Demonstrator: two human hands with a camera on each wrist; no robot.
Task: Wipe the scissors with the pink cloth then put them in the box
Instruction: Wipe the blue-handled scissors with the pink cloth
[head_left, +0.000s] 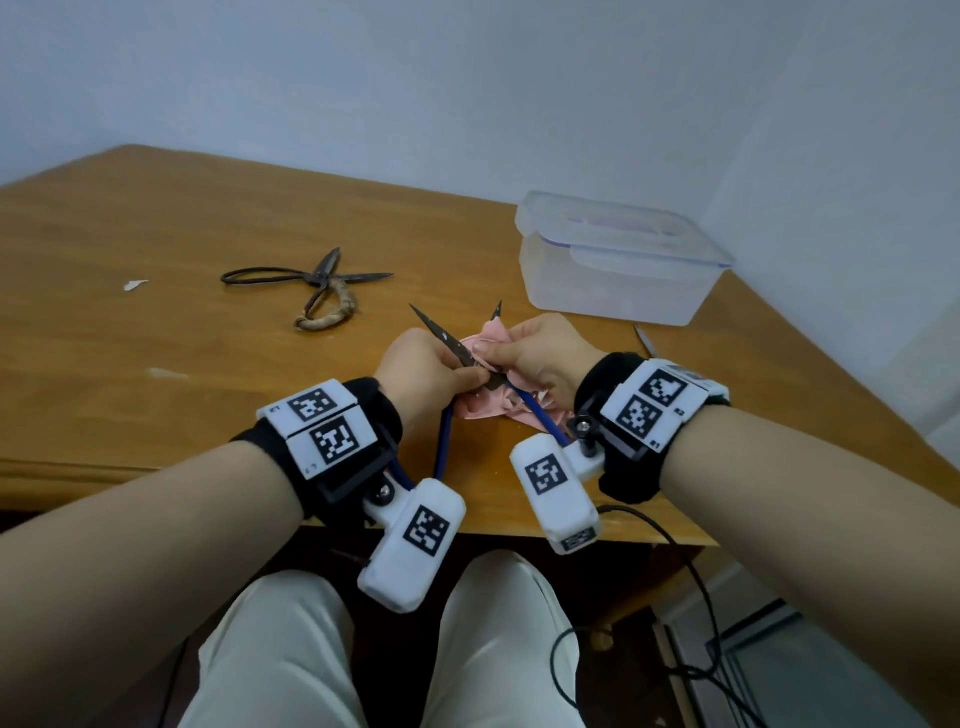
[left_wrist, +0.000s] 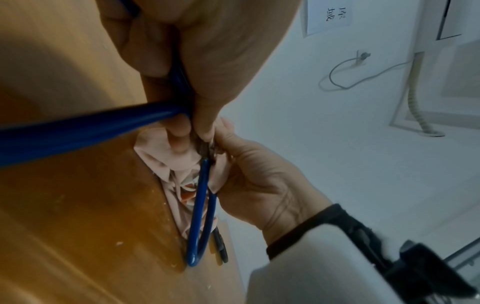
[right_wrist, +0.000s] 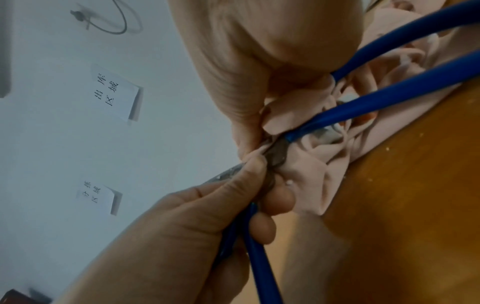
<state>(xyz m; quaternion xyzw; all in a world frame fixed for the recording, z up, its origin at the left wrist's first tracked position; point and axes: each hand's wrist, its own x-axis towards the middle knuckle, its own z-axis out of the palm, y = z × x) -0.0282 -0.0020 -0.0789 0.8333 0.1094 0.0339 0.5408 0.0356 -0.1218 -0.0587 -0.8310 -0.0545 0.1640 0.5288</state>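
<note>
I am wiping the blue-handled scissors (head_left: 457, 351) low over the worktop (head_left: 156, 234), blades open. My left hand (head_left: 423, 364) is gripping them near the joint, my right hand (head_left: 540, 353) pinching the pink cloth (head_left: 488, 408) there (rub outward, away from sharp edges).

The left hand (left_wrist: 207, 61) grips the blue-handled scissors (left_wrist: 202, 205) near the pivot, one blue handle loop running off to the left edge. The right hand (left_wrist: 259, 185) pinches the pink cloth (left_wrist: 166, 162) against the metal at the pivot. The cloth bunches down onto the wooden table (left_wrist: 78, 205). On the white wall behind, a grey cable (left_wrist: 363, 76) loops from a socket.
</note>
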